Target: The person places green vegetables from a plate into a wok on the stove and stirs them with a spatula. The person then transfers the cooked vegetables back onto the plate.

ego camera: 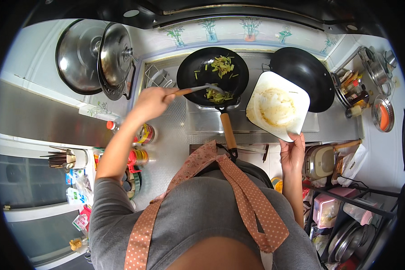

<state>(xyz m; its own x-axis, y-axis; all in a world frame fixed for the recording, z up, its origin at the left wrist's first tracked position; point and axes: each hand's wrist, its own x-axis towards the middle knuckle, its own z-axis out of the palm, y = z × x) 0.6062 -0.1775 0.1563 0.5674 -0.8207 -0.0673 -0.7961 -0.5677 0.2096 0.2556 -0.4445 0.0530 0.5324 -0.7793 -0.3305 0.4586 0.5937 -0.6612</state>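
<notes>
My left hand (155, 103) grips the wooden handle of a metal cooking spatula (197, 88), its blade in a black wok (189, 60) over the stove. Cut green vegetable strips (222, 65) lie in two heaps in the wok, with a few loose pieces between. The wok's wooden handle (228, 130) points toward my body. My right hand (293, 152) holds a white square plate (277, 104) by its near corner, to the right of the wok. Brownish residue and one green strip are on the plate, which partly covers a second black wok (300, 74).
Two metal lids (114, 55) hang on the left wall. Bottles and jars (145, 133) stand on the counter at left. Bottles of seasoning (359, 98) are beyond the second wok. A black shelf rack (368, 207) stands at lower right, and a range hood (222, 13) hangs above.
</notes>
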